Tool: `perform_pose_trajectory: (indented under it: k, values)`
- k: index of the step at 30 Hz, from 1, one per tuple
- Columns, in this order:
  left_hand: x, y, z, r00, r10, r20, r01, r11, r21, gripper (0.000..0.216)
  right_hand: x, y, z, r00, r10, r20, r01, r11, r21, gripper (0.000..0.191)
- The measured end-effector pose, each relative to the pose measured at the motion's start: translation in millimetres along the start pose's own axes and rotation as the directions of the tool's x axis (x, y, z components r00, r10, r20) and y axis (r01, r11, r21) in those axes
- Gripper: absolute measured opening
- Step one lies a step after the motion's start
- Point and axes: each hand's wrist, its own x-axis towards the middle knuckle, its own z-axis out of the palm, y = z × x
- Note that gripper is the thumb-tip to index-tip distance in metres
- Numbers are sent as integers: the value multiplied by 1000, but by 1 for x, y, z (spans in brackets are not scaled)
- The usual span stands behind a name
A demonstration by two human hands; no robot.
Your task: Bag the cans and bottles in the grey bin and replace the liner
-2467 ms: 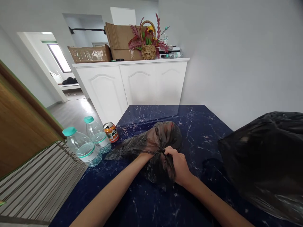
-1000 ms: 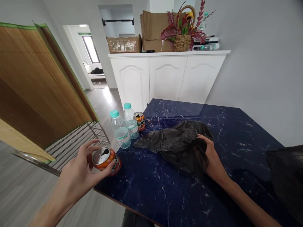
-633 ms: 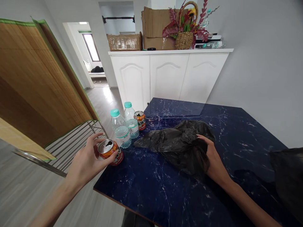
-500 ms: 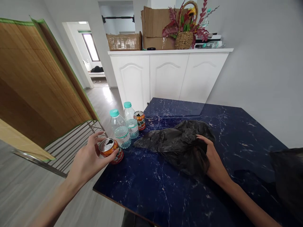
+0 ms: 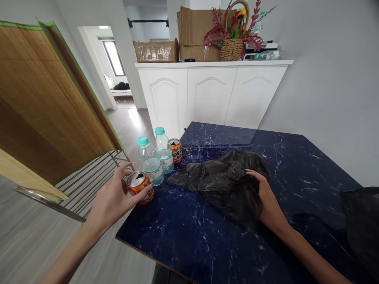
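My left hand (image 5: 118,193) curves round an orange and red drink can (image 5: 141,191), thumb across its front and fingers behind. The opened can stands upright near the table's left edge. Beyond it stand two clear plastic bottles with teal caps, the nearer bottle (image 5: 151,163) and the farther bottle (image 5: 164,154). A second orange can (image 5: 175,152) stands at the end of this row. My right hand (image 5: 268,201) grips a crumpled black plastic bag (image 5: 222,177) at its right side. The bag lies across the middle of the table, and some of my fingertips are hidden in its folds.
The dark blue marbled table (image 5: 192,244) has its left edge close to the cans. Another black bag (image 5: 361,225) hangs in at the right. A metal rack (image 5: 91,177) with a bamboo mat (image 5: 59,102) stands left. Behind is a white cabinet (image 5: 211,92) bearing boxes and a flower basket.
The can in my left hand has straightened from a slight tilt, its top shifting a little right with my hand. My right hand and the bag have hardly moved.
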Motion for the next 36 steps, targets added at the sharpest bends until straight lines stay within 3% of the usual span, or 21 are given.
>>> perform_pose_trajectory:
  k: [4,6,8,10,12,14,17,21,25,28,33,36]
  values:
    - [-6,5,-6,999,18,-48,-17,1000,17,95,3,-5,-3,991,-122,-52,120,992,-42,59]
    - [-13,9,-9,982,41,-186,-31,998,53,92,4,-9,-6,982,-164,-88,157,985,-77,51]
    - [-24,15,-9,921,79,-381,-46,994,96,80,4,-12,-8,975,-186,-124,173,979,-110,41]
    - [-37,22,-6,864,153,-481,-123,988,92,57,3,-14,-11,964,-220,-148,202,971,-130,34]
    - [-48,30,2,882,255,-397,-274,962,10,37,2,-16,-13,952,-260,-162,239,961,-138,28]
    - [-55,40,13,906,359,-223,-389,915,-110,27,2,-19,-15,942,-286,-174,266,955,-130,25]
    - [-54,58,31,905,423,-45,-423,883,-202,27,2,-32,-22,935,-299,-190,284,953,-102,25]
    - [-35,91,50,891,451,44,-421,859,-292,36,-5,-61,-36,931,-298,-212,288,955,-73,20]
    - [-6,121,62,825,551,124,-510,821,-257,34,-25,-80,-53,932,-266,-246,251,964,-92,16]
    - [15,133,69,797,592,121,-558,798,-227,29,-47,-84,-64,938,-140,-317,126,990,-64,23]
    - [43,148,66,901,433,-30,-408,822,-396,19,-77,-92,-71,904,175,-390,-118,979,165,37]
    - [52,164,52,931,354,-91,-354,809,-469,19,-83,-108,-64,919,149,-366,-80,977,196,44]
